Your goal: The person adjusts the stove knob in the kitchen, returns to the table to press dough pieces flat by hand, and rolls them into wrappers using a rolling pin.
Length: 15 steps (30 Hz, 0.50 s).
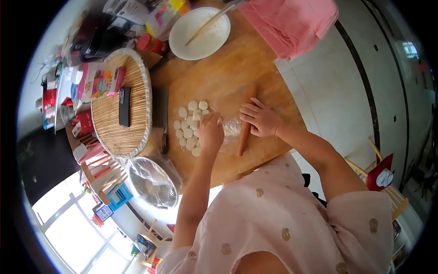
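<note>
Several small round pieces of pale dough (187,133) lie grouped on the wooden board (260,59). My left hand (211,131) is at the right side of the group, its fingers bent over the dough pieces; whatever is under the fingertips is hidden. Beside it, my right hand (260,118) lies across the middle of a wooden rolling pin (244,137), fingers spread over it. White flour (232,128) is scattered on the board between the two hands.
A white bowl (180,39) with flour and chopsticks stands at the far edge. To the left are a round woven tray (137,132) carrying a black phone (124,107), and a plastic-covered basin (153,182). A pink cloth (292,25) lies at the far right corner.
</note>
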### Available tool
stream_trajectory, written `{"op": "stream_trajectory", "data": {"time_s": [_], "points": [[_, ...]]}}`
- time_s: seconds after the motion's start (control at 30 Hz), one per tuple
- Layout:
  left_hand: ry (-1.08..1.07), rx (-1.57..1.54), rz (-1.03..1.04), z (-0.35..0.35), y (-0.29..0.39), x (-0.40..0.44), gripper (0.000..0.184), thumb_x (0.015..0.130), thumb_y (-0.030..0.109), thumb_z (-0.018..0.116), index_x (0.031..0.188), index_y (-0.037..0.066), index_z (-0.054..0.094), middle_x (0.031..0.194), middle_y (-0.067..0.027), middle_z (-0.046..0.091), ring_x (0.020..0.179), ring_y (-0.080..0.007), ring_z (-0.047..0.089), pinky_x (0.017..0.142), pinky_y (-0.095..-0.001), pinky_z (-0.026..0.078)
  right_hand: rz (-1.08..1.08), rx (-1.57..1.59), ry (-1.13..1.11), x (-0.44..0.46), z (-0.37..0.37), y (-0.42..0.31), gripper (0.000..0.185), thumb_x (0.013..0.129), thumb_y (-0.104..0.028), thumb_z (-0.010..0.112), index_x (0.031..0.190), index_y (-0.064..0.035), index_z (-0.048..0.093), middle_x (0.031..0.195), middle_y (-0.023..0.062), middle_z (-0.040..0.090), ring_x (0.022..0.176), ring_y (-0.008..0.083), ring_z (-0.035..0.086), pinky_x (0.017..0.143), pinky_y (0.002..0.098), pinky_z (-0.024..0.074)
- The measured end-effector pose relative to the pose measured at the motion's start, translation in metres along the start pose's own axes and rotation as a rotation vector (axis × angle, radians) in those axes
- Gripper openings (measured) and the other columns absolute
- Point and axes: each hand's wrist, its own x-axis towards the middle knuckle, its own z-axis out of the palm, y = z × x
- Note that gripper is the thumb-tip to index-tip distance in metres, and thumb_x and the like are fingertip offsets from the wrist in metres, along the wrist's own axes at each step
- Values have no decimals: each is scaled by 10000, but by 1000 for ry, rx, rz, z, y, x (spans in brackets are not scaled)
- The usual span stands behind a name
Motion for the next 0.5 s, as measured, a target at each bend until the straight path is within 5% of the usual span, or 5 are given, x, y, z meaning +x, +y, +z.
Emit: {"op": "stream_trajectory", "data": {"time_s": [0.03,0.23,0.33,0.43,0.5], "points": [[-35,140,-18,5,-6,1,304,772,37,657,1067,106,687,1128,-78,648,1134,-284,559,932,-447,421,3,-7,-5,1,0,0,465,741,-178,687,1193,-103,610,1328,81,560,1342,274,469,1206,541,284],[-87,199,199,0,-23,15,253,799,59,679,1046,111,673,1061,-56,661,1055,-296,605,866,-444,454,-14,-45,25,2,-3,-2,447,745,-172,678,1179,-104,599,1330,75,538,1343,270,453,1234,517,243],[-306,29,-72,-17,-6,7,146,825,102,715,962,92,666,979,-85,686,939,-333,662,769,-459,497,-23,-44,12,4,-5,-3,461,742,-166,675,1190,-100,590,1334,77,534,1348,268,448,1234,521,237],[-122,-193,-66,-10,3,-32,168,823,140,759,943,73,662,934,-123,698,869,-370,683,721,-470,523,-16,-49,8,3,-4,-3,468,743,-161,671,1197,-93,581,1333,83,532,1354,271,445,1235,525,227],[-237,-178,-172,-2,1,-51,193,813,130,768,972,72,675,965,-133,701,896,-372,681,743,-467,529,-25,-41,10,2,-3,-4,468,743,-164,670,1197,-88,581,1335,89,531,1359,276,441,1237,526,221]]}}
